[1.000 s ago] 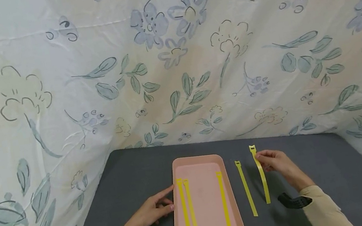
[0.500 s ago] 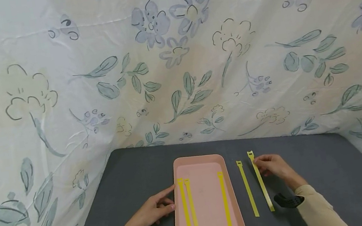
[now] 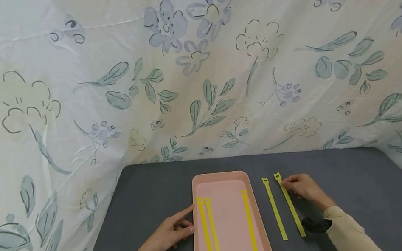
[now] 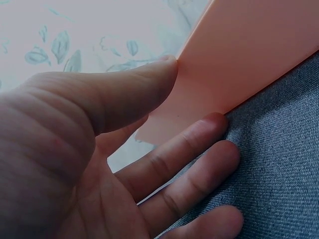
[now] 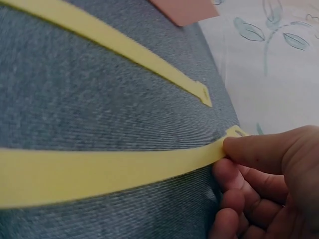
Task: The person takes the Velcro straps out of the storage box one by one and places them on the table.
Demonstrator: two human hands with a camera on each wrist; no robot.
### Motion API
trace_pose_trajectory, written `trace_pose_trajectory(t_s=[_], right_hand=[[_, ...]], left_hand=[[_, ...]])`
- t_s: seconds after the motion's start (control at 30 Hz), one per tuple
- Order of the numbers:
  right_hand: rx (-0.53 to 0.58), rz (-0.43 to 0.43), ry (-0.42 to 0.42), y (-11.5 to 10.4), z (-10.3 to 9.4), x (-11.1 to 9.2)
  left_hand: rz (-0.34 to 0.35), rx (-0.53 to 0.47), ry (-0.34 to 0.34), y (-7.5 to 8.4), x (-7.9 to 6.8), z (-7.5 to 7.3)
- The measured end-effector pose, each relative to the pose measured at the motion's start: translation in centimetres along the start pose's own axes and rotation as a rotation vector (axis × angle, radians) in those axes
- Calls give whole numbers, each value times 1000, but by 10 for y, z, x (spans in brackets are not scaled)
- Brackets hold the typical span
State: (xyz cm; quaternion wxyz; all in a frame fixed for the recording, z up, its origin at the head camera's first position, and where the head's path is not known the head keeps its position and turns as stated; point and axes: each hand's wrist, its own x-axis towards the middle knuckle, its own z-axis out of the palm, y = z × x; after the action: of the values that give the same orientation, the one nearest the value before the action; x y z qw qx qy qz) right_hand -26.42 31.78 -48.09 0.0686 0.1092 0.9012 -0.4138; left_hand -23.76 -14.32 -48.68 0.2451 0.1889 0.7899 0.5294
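Observation:
My right hand (image 3: 305, 188) pinches a yellow cable tie (image 3: 292, 212) near its slotted head, between thumb and fingers. In the right wrist view this cable tie (image 5: 109, 174) runs from the fingertips out to the left edge. Just left of it, a second yellow cable tie (image 3: 276, 213) lies on the dark cloth. My left hand (image 3: 167, 235) touches the left side of the pink tray (image 3: 231, 228) with fingers extended. Up close, the left thumb (image 4: 134, 89) meets the tray's side wall (image 4: 239, 55), while the other fingers are loosely bent beside it.
Inside the tray lie two yellow cable ties near the left wall, a left one (image 3: 206, 236) and a right one (image 3: 214, 237). Another cable tie (image 3: 251, 228) lies near its right wall. Dark cloth (image 3: 371, 187) covers the table; a floral curtain (image 3: 194, 79) hangs behind.
My right hand has moved slightly left and toward me, bringing the held cable tie down to the cloth, now tilted similarly to its neighbour. My left hand and the tray stay put.

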Motion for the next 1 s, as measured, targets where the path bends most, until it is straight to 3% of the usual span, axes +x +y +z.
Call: trace_pose_trajectory(t_s=[0.3, 1.0], right_hand=[[-78, 11, 33, 0, 6, 1], [-132, 2, 95, -4, 16, -13]], left_hand=[[17, 10, -2, 0, -1, -1], [28, 24, -14, -3, -6, -3]])
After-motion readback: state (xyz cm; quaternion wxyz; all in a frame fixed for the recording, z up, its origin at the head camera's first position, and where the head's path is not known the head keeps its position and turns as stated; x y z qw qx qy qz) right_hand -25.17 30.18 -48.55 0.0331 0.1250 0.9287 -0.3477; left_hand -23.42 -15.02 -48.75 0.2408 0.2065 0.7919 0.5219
